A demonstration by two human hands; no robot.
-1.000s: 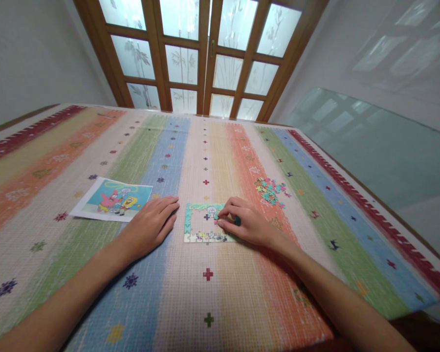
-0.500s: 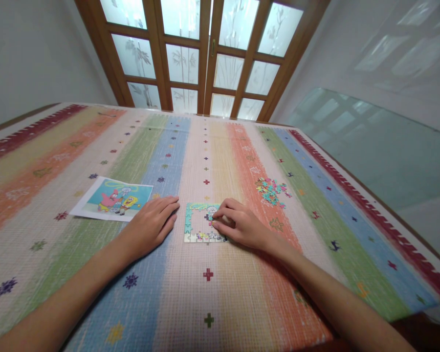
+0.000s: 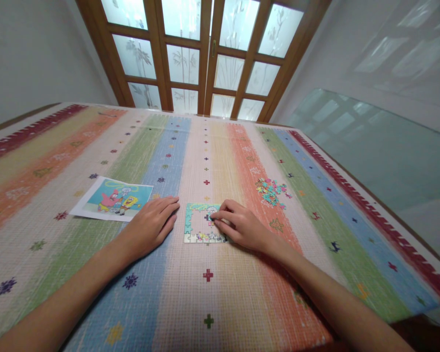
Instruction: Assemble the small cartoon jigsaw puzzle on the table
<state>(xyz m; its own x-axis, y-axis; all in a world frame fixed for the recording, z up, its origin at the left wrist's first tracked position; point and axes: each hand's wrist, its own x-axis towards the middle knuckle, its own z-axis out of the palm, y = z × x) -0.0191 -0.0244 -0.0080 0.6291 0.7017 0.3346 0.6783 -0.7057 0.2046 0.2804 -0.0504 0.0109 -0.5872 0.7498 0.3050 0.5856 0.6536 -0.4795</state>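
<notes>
A small, partly built jigsaw puzzle point(image 3: 198, 222) lies on the striped tablecloth point(image 3: 220, 156), its border joined and its middle bare. My right hand point(image 3: 240, 226) rests over the puzzle's right side with fingers curled, fingertips pinched on a puzzle piece at the inner edge. Flat on the cloth just left of the puzzle lies my left hand point(image 3: 152, 225), fingers stretched out and holding nothing. A cartoon reference picture point(image 3: 113, 199) sits left of that hand.
A heap of loose puzzle pieces point(image 3: 270, 189) lies on the orange stripe to the right of the puzzle. The table's right edge borders a glass surface point(image 3: 381, 146). Wooden glazed doors point(image 3: 205, 54) stand behind the table.
My right hand has slid a little left across the puzzle, its fingertips now further inside the frame. The left hand has not moved.
</notes>
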